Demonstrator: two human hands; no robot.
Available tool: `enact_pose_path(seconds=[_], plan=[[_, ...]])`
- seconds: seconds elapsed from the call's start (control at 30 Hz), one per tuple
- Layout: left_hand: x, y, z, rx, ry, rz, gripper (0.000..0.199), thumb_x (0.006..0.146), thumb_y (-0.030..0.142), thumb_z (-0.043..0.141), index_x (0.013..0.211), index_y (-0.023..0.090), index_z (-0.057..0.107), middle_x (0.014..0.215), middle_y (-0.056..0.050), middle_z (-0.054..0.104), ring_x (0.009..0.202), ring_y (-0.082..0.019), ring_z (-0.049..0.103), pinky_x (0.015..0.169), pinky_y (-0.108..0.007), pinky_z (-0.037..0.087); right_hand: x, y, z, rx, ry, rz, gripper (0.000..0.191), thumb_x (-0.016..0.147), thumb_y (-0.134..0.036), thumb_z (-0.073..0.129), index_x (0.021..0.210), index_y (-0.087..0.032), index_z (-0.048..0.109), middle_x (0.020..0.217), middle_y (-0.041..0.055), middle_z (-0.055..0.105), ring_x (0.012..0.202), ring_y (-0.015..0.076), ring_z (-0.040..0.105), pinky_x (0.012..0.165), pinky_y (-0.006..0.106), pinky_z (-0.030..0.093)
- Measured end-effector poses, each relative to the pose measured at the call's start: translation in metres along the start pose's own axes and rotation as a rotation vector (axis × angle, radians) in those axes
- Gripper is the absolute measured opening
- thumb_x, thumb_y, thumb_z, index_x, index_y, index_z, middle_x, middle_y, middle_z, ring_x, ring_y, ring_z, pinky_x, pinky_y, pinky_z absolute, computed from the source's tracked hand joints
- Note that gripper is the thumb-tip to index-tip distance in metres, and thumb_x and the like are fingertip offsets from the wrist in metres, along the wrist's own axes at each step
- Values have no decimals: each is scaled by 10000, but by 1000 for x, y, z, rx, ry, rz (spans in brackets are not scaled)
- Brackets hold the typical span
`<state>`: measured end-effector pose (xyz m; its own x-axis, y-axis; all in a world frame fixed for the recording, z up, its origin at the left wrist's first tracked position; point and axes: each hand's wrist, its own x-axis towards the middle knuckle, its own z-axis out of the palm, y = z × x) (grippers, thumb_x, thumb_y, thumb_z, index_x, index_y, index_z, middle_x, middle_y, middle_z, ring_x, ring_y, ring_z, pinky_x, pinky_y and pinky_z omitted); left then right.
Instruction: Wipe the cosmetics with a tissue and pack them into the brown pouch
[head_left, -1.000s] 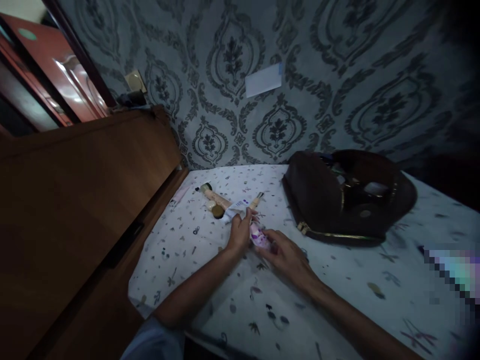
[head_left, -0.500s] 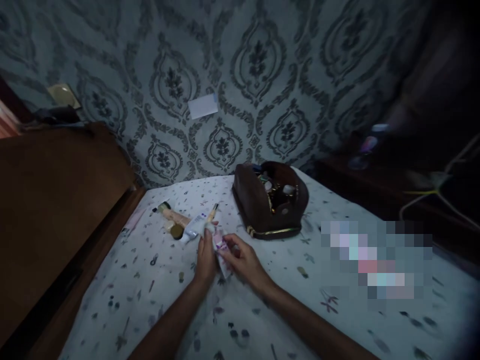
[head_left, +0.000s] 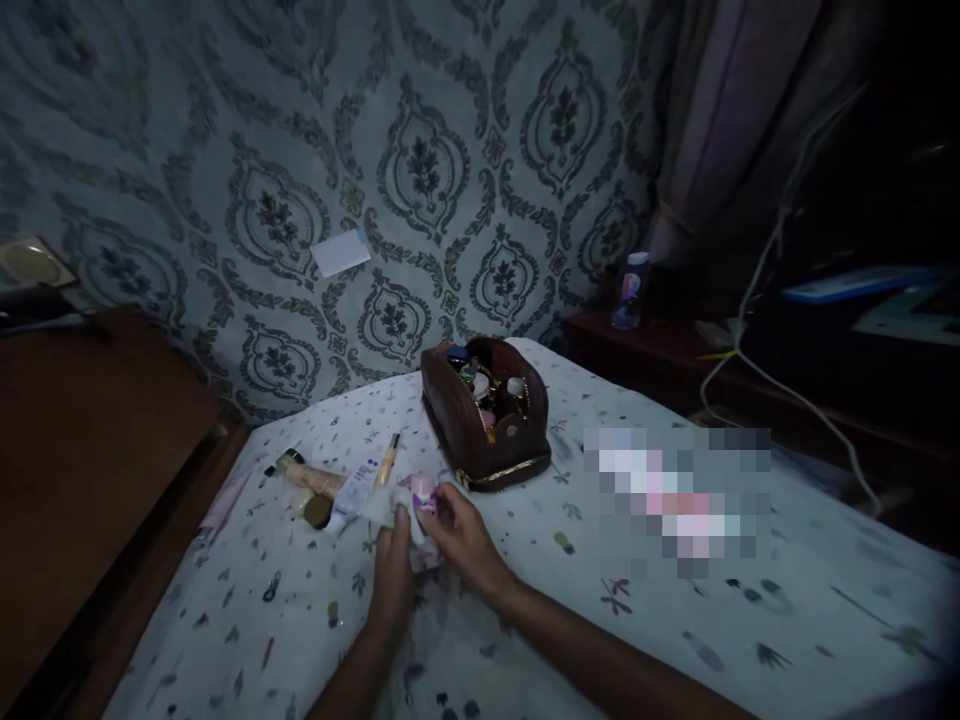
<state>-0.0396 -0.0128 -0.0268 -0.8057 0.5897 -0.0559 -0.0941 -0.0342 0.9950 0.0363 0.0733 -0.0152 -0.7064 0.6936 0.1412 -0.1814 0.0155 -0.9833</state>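
My right hand (head_left: 466,540) is closed around a small pink-and-white bottle (head_left: 423,492) with a purple label, held upright over the bed. Just left of it, my left hand (head_left: 393,565) grips a thin white tissue (head_left: 381,503) that is pressed against the bottle. Left of the hands lie a white tube (head_left: 355,489) with purple print, a beige tube (head_left: 319,480), a round jar with a brown lid (head_left: 317,512) and a slim wooden-toned brush (head_left: 388,460). Behind the hands stands an unzipped brown cosmetic bag (head_left: 457,425), full of small bottles and other items.
All this lies on a white patterned sheet (head_left: 562,630) against a wallpapered wall. A wooden board (head_left: 97,430) rises along the left. At right, a dark red ledge (head_left: 600,340) carries a clear bottle (head_left: 631,295), with a white cable (head_left: 810,420) nearby. A pixelated patch covers something on the sheet.
The view has swung to the right, so the bag and wall appear shifted left. Both hands keep hold of the bottle and tissue; the bottle is now more upright.
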Motion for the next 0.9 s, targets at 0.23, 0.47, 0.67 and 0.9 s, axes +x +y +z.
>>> enact_pose_path(seconds=[0.23, 0.47, 0.67, 0.9], plan=[[-5, 3, -3, 311, -315, 358, 586, 864, 561, 531, 1291, 164, 588, 1345, -126, 601, 1346, -272, 452, 1145, -386, 320, 11, -3, -13, 190, 131, 136, 593, 713, -599, 671, 1141, -230, 492, 782, -37, 570, 423, 61, 427, 364, 198, 328], [5, 19, -15, 330, -405, 439, 654, 857, 600, 510, 1358, 181, 538, 1398, -116, 561, 1303, -291, 501, 1112, -418, 364, 11, -10, -14, 297, 63, 168, 567, 697, -622, 688, 1064, -244, 481, 648, -84, 523, 376, 58, 389, 339, 189, 264], [14, 34, -29, 253, -411, 422, 419, 786, 391, 578, 1130, 185, 701, 1144, -84, 705, 1107, -276, 612, 1002, -395, 437, 11, -18, -17, 197, 81, 151, 591, 702, -636, 672, 1088, -214, 525, 521, -102, 440, 388, 72, 381, 357, 187, 257], [22, 33, -32, 134, -274, 255, 228, 687, 272, 604, 840, 189, 751, 821, -55, 687, 804, -215, 612, 770, -314, 474, 15, -17, -18, 342, 5, 192, 497, 614, -537, 787, 911, -205, 568, 678, -43, 591, 495, 92, 525, 428, 202, 385]])
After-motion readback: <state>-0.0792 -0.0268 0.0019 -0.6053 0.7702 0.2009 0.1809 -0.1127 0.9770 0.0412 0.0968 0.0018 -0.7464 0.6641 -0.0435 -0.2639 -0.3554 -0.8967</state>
